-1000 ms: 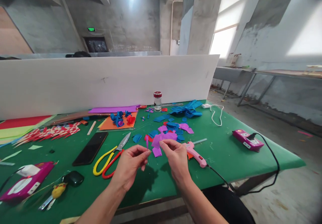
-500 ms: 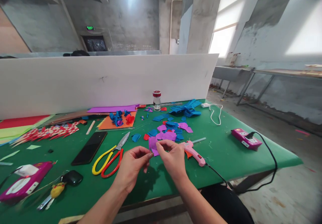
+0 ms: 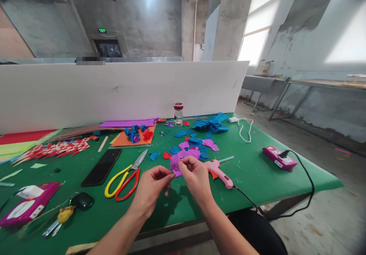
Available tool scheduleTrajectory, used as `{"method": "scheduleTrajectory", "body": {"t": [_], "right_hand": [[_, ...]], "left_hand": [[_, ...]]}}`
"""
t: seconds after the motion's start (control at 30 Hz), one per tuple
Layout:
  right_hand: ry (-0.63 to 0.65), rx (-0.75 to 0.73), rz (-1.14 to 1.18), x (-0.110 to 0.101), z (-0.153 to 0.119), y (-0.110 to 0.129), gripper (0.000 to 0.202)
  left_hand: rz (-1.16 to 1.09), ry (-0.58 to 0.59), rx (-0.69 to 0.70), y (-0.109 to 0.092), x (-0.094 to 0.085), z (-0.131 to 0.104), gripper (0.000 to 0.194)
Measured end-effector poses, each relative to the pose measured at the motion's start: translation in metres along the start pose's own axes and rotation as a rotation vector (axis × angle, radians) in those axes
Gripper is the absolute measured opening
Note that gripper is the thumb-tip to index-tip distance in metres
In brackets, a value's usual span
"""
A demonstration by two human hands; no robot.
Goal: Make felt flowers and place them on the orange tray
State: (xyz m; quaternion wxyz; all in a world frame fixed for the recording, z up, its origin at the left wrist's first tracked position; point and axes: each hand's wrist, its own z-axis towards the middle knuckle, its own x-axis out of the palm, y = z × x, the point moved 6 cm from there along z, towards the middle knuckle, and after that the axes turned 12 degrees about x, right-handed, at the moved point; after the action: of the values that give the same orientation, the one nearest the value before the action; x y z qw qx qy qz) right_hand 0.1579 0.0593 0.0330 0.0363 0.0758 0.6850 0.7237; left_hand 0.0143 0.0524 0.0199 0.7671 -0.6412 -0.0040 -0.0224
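My right hand pinches the edge of a purple paper piece above the front part of the green table. Close on its left, my left hand is closed, thumb against fingertips, at the lower left edge of that piece; what it grips is too small to make out. Behind the hands lies a loose pile of purple, blue and red paper petals. A pink glue gun rests just right of my right hand. Scissors with yellow and red handles lie open to the left of my left hand.
Left on the green table are a black phone, a magenta power strip and keys. Paper flowers sit on orange paper. A small jar stands before a white board. Another power strip lies right.
The purple piece between my hands has shifted slightly and looks more curved. Both hands keep nearly the same place and pinch.
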Motion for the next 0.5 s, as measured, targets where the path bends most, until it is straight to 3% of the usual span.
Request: {"method": "scheduleTrajectory", "body": {"t": [0.5], "right_hand": [[0.047,-0.002,0.063,0.0026,-0.0003,-0.0026,0.017]], "left_hand": [[0.012,0.004,0.009,0.0013,-0.0004,0.0013,0.025]]}}
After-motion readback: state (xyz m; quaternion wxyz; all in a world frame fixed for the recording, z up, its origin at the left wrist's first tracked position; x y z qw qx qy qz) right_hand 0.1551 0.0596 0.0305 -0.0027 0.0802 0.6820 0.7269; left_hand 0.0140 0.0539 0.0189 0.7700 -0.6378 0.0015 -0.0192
